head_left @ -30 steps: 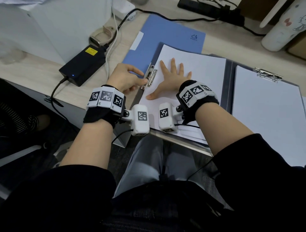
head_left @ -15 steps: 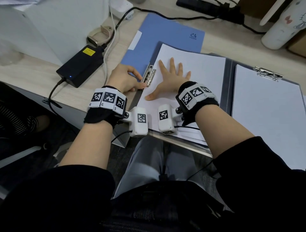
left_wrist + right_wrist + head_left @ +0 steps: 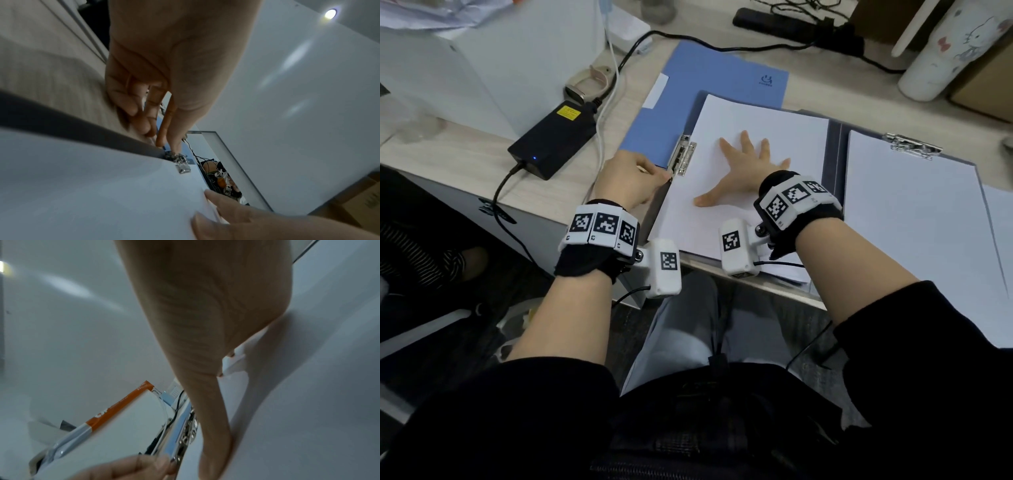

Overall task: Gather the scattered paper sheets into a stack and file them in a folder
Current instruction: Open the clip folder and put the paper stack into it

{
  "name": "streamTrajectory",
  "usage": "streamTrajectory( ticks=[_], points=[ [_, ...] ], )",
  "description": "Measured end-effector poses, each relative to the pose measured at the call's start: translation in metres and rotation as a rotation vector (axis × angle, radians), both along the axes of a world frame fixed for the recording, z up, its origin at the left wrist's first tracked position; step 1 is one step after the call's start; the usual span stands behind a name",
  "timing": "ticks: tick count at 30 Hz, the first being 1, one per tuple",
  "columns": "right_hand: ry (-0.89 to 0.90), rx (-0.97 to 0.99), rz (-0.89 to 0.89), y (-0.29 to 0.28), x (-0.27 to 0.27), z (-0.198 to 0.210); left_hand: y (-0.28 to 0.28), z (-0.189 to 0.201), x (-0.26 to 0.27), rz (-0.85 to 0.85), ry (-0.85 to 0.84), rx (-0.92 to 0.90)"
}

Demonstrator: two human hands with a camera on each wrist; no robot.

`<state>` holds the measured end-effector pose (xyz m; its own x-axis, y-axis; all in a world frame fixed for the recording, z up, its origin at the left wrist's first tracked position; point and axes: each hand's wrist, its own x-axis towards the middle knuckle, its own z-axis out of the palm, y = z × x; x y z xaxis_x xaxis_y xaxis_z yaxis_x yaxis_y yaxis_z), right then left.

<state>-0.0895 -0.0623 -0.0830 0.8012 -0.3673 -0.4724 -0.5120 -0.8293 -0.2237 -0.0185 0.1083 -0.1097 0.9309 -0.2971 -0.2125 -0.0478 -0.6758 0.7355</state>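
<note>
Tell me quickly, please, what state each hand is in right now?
Left hand: fingers curled, pinching the metal clip at the folder's edge.
Right hand: open, fingers spread flat, pressing on the paper stack.

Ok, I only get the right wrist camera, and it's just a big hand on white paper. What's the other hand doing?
Observer: The left hand has its fingers curled, pinching the near end of the metal clip at the left edge of the paper stack.
Operator: Is there any more paper?
Observer: Yes. The head view shows another white sheet to the right, under its own silver clamp.
</note>
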Motion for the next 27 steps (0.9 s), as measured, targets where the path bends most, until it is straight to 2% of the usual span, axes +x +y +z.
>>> streamTrajectory(
  ticks=[3,6,10,12,17,21,23,27],
  points=[
    [0.043,0.032,-0.065,-0.006,-0.015,0.006,-0.001,0.008,-0.013,-0.021,-0.098,0.149],
    [0.055,0.07,-0.11,-0.008,-0.03,0.007,-0.004,0.015,-0.021,-0.026,0.008,0.143],
    [-0.002,0.136,-0.138,-0.005,-0.045,0.01,-0.005,0.024,-0.025,0.012,0.229,-0.096],
    [-0.031,0.169,-0.137,-0.004,-0.051,0.013,-0.001,0.033,-0.031,0.028,0.307,-0.272],
    [-0.136,0.317,-0.1,-0.001,-0.066,0.024,-0.001,0.056,-0.048,-0.008,0.213,-0.623],
    [-0.37,0.634,-0.121,0.006,-0.092,0.041,-0.01,0.073,-0.07,-0.126,0.198,-0.831],
    [-0.501,0.723,-0.146,0.005,-0.108,0.049,-0.017,0.081,-0.082,-0.234,0.17,-0.902],
    [-0.679,0.819,-0.186,-0.006,-0.137,0.063,-0.039,0.099,-0.104,-0.431,0.115,-0.897]
  ],
)
